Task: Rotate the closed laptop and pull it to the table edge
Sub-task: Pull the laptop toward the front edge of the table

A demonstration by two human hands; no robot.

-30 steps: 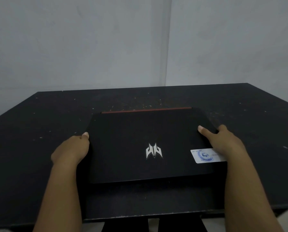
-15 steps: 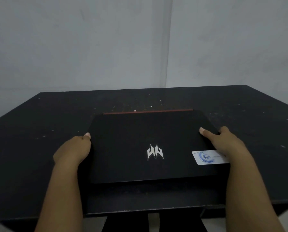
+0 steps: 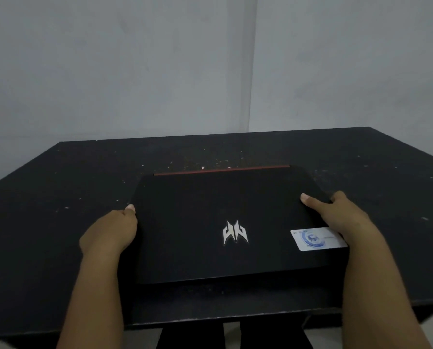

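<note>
A closed black laptop (image 3: 200, 212) lies flat on the black table (image 3: 59, 187), its long side facing me. Its lid carries a silver emblem (image 3: 235, 233), a white-and-blue sticker (image 3: 317, 239) near the right side and a red strip along the far edge. My left hand (image 3: 109, 231) grips the laptop's left edge, thumb on top. My right hand (image 3: 341, 214) grips the right edge, thumb lying on the lid. The laptop's near edge sits a short way back from the table's front edge.
The tabletop is speckled with small pale marks and stands against a plain grey wall (image 3: 160, 71) with a corner seam. Below the front edge I see a dark table support (image 3: 233, 336) and pale floor.
The laptop and both hands hold almost the same pose; the whole scene has shifted slightly in view, with the laptop a touch nearer me.
</note>
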